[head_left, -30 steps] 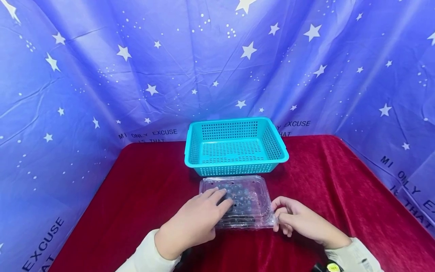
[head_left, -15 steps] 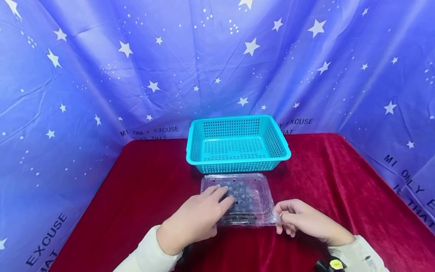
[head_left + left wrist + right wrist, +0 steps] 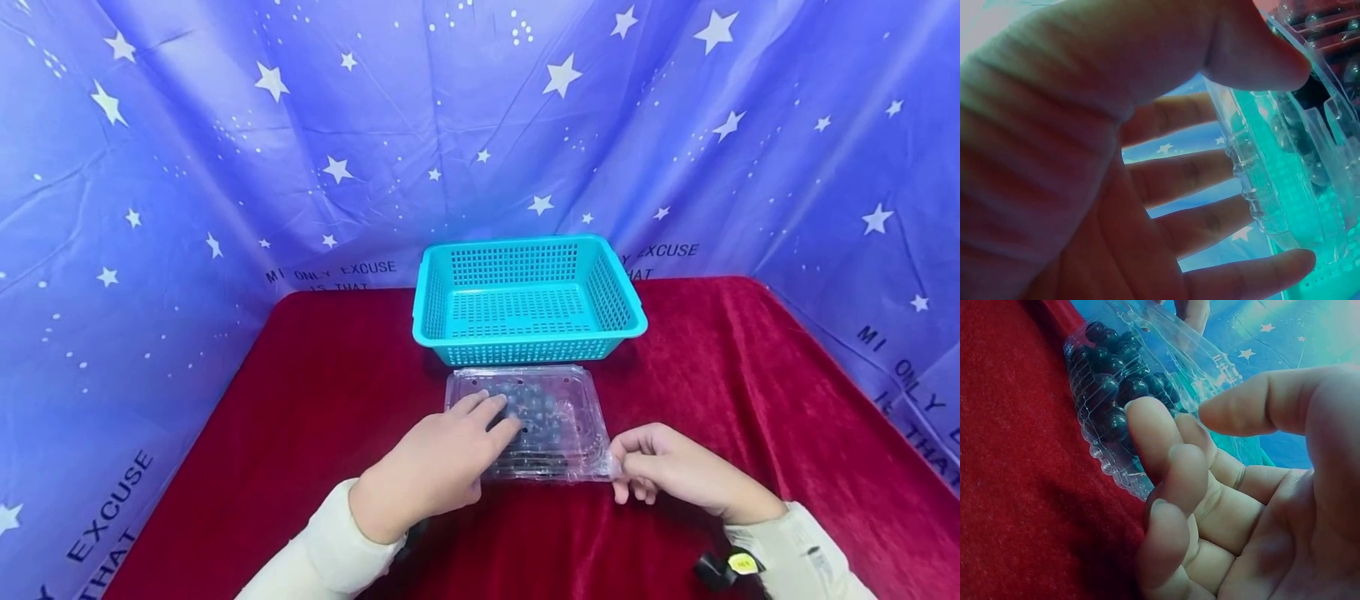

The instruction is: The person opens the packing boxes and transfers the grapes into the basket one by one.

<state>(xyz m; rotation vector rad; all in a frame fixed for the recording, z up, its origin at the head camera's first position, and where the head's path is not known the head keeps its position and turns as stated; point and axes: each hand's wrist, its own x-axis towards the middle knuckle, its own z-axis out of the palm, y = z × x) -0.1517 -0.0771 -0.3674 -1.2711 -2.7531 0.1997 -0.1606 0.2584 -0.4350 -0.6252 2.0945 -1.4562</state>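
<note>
A clear plastic clamshell box (image 3: 573, 408) with dark, round, grape-like fruit (image 3: 1135, 390) inside lies in front of the basket, its lid down. My left hand (image 3: 431, 462) rests across the box's left side. Its fingers are spread and nearly straight on the lid, and the thumb (image 3: 1260, 53) lies along the near side. At the near right corner, my right hand (image 3: 667, 467) pinches the box's edge between thumb and forefinger. The other right fingers (image 3: 1169, 534) are curled beside the corner over the cloth.
An empty turquoise plastic basket (image 3: 528, 350) stands right behind the box. Red velvety cloth (image 3: 337, 375) covers the table. A blue curtain (image 3: 375, 125) with white stars surrounds the back and sides.
The head view has tilted slightly, so the box, basket and hands sit higher in the picture. Both hands keep their places on the box.
</note>
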